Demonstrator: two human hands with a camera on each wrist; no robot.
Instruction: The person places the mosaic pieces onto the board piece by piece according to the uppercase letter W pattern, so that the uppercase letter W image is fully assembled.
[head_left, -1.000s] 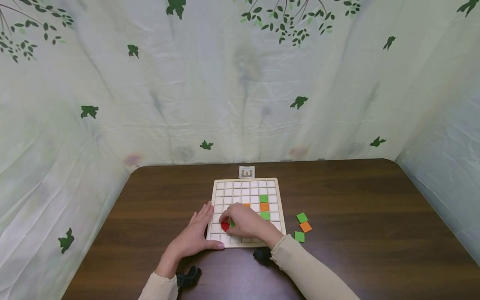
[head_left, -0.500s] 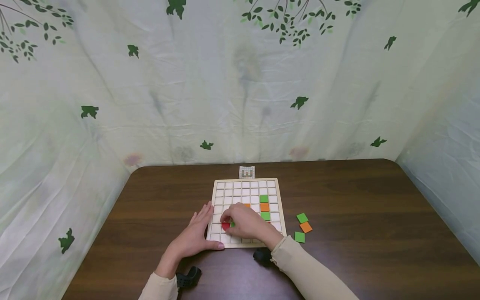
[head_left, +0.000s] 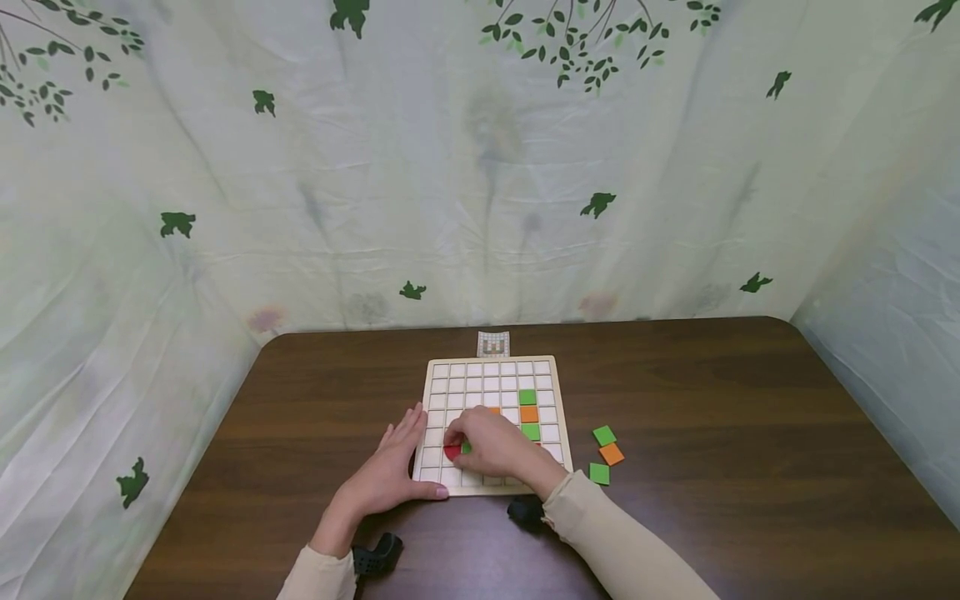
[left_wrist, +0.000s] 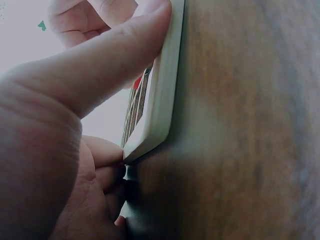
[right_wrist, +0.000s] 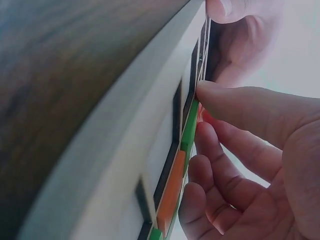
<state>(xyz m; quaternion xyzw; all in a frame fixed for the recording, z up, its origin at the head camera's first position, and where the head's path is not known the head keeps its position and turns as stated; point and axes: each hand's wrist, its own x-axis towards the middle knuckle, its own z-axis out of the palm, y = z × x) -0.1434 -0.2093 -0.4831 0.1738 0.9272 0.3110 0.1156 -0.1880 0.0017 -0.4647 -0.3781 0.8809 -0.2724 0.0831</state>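
Note:
In the head view a white gridded board [head_left: 457,385] with a pale wooden rim lies on the table. My right hand [head_left: 491,440] is over its lower left part, thumb and index finger pinching a red tile [head_left: 452,452]. A green tile [head_left: 466,448] shows right beside the red one. My left hand [head_left: 388,471] spans the board's near left corner, fingers straight along the left side and thumb [left_wrist: 125,47] on the front rim. In the right wrist view, a green tile [right_wrist: 190,131] and an orange tile [right_wrist: 171,192] sit in a row of cells below my fingers.
Right of the board lie loose tiles: an upper green tile [head_left: 603,436], an orange tile [head_left: 611,454] and a lower green tile [head_left: 599,474]. A small printed card [head_left: 493,344] lies behind the board on the brown table [head_left: 712,400]. A leaf-patterned curtain [head_left: 465,250] hangs beyond.
My right fingertips and the red tile have shifted very slightly right, toward the green tile. The left hand and the board hold still.

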